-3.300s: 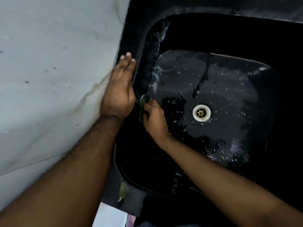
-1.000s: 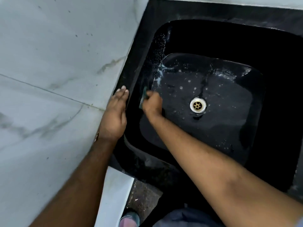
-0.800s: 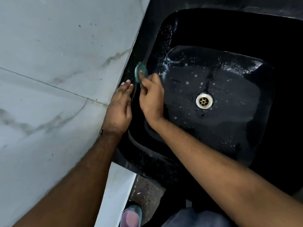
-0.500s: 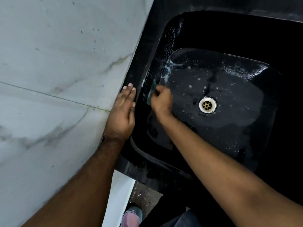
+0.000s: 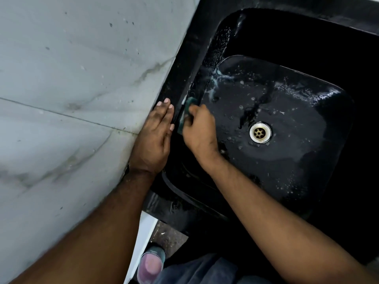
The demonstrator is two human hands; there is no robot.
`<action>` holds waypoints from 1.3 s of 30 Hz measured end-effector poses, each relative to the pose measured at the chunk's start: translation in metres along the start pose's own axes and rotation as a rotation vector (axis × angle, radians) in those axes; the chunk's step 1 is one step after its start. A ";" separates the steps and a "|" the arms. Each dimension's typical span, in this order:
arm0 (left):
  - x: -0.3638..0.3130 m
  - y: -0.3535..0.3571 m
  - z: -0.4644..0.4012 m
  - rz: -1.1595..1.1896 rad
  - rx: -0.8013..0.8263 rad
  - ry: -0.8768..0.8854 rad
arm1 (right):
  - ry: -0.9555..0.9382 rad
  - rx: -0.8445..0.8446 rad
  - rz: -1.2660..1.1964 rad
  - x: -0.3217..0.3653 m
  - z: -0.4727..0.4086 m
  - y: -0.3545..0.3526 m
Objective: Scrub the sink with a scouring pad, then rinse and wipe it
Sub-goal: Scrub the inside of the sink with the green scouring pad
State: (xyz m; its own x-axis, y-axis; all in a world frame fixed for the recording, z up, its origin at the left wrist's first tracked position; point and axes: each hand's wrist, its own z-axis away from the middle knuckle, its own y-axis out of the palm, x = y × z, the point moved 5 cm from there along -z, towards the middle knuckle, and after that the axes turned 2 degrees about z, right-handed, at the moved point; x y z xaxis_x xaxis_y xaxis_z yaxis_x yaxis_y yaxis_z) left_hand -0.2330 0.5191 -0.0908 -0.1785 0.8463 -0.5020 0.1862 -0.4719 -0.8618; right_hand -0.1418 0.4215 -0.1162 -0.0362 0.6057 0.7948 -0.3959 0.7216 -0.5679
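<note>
A black sink [image 5: 297, 64] fills the right of the view, its floor wet and dotted with soap bubbles around a metal drain [image 5: 260, 132]. My right hand [image 5: 200, 131] grips a green scouring pad [image 5: 187, 111] and presses it against the sink's left inner wall, just below the rim. Most of the pad is hidden behind my fingers. My left hand [image 5: 154, 138] lies flat, fingers straight, on the sink's left rim where it meets the marble counter [image 5: 71, 95].
Grey-veined marble counter spreads to the left. Soapy streaks run down the sink's far left corner [image 5: 217, 78]. Below the sink's front edge I see floor [image 5: 166, 236], a foot in a pink-soled shoe [image 5: 150, 263] and dark trousers [image 5: 205, 271].
Over the last second my right hand has scrubbed the left wall, rising toward the rim, dropping lower, and now sitting just below the rim. My left hand has stayed on the rim.
</note>
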 end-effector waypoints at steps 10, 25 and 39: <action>0.001 0.001 -0.002 0.008 -0.001 0.006 | 0.042 -0.027 0.022 -0.017 -0.009 0.013; 0.000 0.000 -0.002 0.015 -0.004 -0.015 | 0.070 -0.107 -0.086 -0.018 -0.029 -0.002; -0.002 -0.001 -0.001 0.016 -0.017 -0.014 | -0.125 -0.011 -0.122 -0.016 0.015 0.007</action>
State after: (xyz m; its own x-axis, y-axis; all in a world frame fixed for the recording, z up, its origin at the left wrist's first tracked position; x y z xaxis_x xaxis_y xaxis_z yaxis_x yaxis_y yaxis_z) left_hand -0.2322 0.5183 -0.0887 -0.1886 0.8349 -0.5170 0.2058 -0.4812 -0.8521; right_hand -0.1580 0.4116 -0.1295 -0.1029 0.4675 0.8780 -0.3942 0.7912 -0.4675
